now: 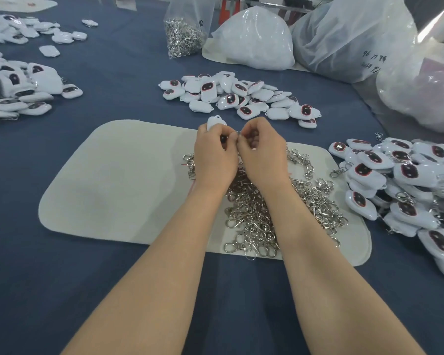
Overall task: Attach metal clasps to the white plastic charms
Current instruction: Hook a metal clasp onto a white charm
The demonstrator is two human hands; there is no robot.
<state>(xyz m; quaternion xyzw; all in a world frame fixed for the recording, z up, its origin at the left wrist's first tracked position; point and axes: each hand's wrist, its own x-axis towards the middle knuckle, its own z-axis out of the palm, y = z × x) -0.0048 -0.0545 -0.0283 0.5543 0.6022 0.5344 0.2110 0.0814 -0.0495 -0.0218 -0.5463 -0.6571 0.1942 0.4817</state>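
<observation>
My left hand [215,152] curls around one white charm [215,123], which pokes out at its twelve o'clock. My right hand [263,147], at three o'clock, pinches what looks like a clasp [239,134]. I should steady the charm and thread the ring squarely through its loop.

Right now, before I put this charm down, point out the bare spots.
Free: the left half of the mat, bordered by the clasp heap; the blue cloth between mat and left charm pile. Crowded: the right charm pile beside the mat's edge, and the far charm pile behind it.
</observation>
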